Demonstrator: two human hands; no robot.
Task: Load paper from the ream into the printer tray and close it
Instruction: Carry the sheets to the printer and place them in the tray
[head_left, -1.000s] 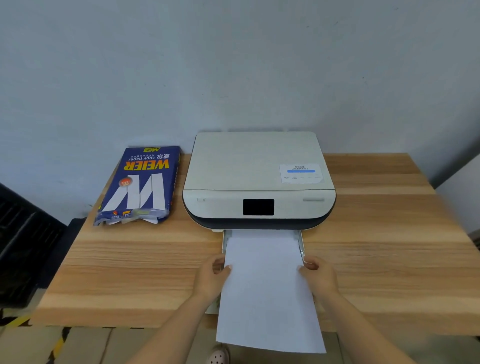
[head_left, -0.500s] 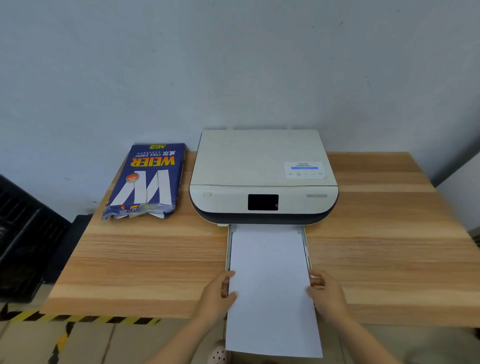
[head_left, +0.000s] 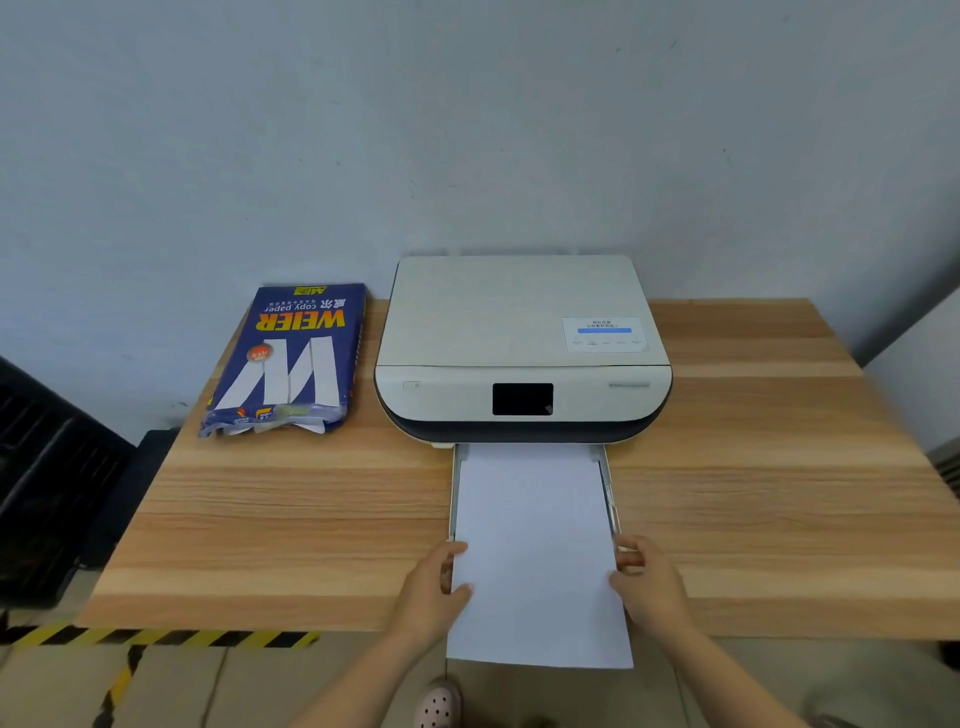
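Now, since a second ago: the hands have slid back along the sheets toward the table's near edge.
Ream (head_left: 291, 358): lies flat at the left of the wooden table (head_left: 779, 493), well apart from the hands, near end torn open.
Left hand (head_left: 431, 592): fingers grasping the left edge of the paper stack (head_left: 535, 551), thumb on top.
Tray (head_left: 608, 483): pulled out from the printer (head_left: 519, 353), paper lying in it and overhanging the table edge.
Right hand (head_left: 649, 582): fingers curled, pinching the stack's right edge.
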